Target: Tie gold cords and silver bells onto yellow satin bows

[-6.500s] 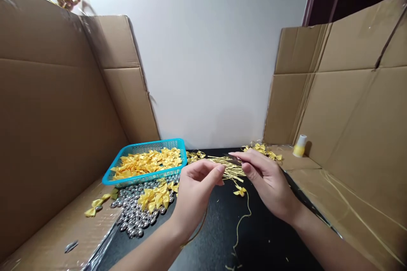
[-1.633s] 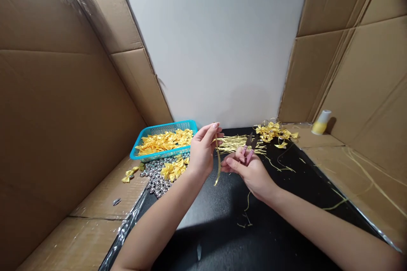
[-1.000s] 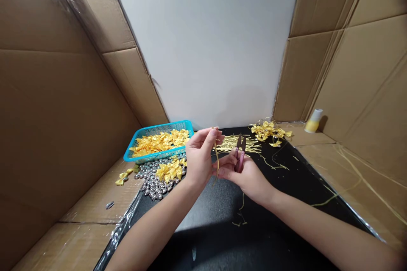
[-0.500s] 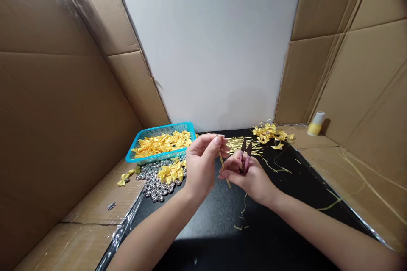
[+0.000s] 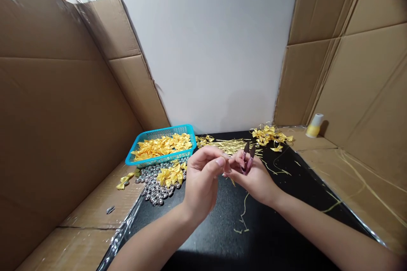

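Both hands meet above the middle of the black table (image 5: 273, 237). My left hand (image 5: 202, 180) is closed in a pinch on a thin gold ribbon strip, whose lower end (image 5: 233, 182) pokes out below the fingers. My right hand (image 5: 254, 175) touches the left fingertips and grips small pink-handled snips (image 5: 247, 156), blades pointing up and away. Behind the hands lies a heap of cut gold strips (image 5: 230, 145).
A teal basket (image 5: 160, 160) of yellow bows sits back left, with silver beads (image 5: 152, 184) and loose bows (image 5: 171, 174) in front. More bows (image 5: 270, 134) lie back right, near a small white-and-yellow spool (image 5: 314, 125). Cardboard walls enclose both sides.
The hands have come down and closer together; the gold strip, earlier held upright and hanging free from the left fingers, is now mostly hidden between the fingertips of both hands.
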Action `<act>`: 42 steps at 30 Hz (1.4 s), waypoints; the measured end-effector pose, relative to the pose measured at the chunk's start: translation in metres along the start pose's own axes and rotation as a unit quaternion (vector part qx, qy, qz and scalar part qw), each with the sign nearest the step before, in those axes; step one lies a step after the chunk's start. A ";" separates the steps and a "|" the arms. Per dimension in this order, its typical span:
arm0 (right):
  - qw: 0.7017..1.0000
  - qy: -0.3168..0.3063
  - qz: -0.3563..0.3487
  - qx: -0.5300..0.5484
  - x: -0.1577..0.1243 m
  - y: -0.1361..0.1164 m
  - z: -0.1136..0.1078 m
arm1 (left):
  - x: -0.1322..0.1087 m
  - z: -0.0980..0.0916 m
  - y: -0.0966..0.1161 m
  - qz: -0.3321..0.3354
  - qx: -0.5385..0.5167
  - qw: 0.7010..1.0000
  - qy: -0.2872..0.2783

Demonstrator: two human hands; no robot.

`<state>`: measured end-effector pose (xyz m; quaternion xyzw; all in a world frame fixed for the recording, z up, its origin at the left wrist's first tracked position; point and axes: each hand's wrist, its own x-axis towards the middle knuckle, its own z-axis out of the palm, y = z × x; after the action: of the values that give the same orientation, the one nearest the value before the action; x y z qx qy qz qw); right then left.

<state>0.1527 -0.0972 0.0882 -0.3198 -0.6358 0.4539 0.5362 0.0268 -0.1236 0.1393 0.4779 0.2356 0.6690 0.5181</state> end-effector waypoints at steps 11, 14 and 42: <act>0.992 0.075 -0.099 -0.026 0.000 -0.027 -0.020 | 0.028 -0.020 0.001 0.020 0.228 0.966 -0.121; 0.991 0.076 -0.110 -0.031 -0.002 -0.034 -0.021 | 0.028 -0.017 -0.006 -0.020 0.206 0.968 -0.141; 0.937 -0.101 0.239 0.233 -0.006 -0.040 -0.024 | 0.025 -0.026 0.004 0.007 0.297 0.887 -0.352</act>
<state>0.1804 -0.1127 0.1228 -0.2806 -0.4680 0.7338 0.4046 0.0015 -0.0971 0.1409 0.8156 0.2221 0.3586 0.3961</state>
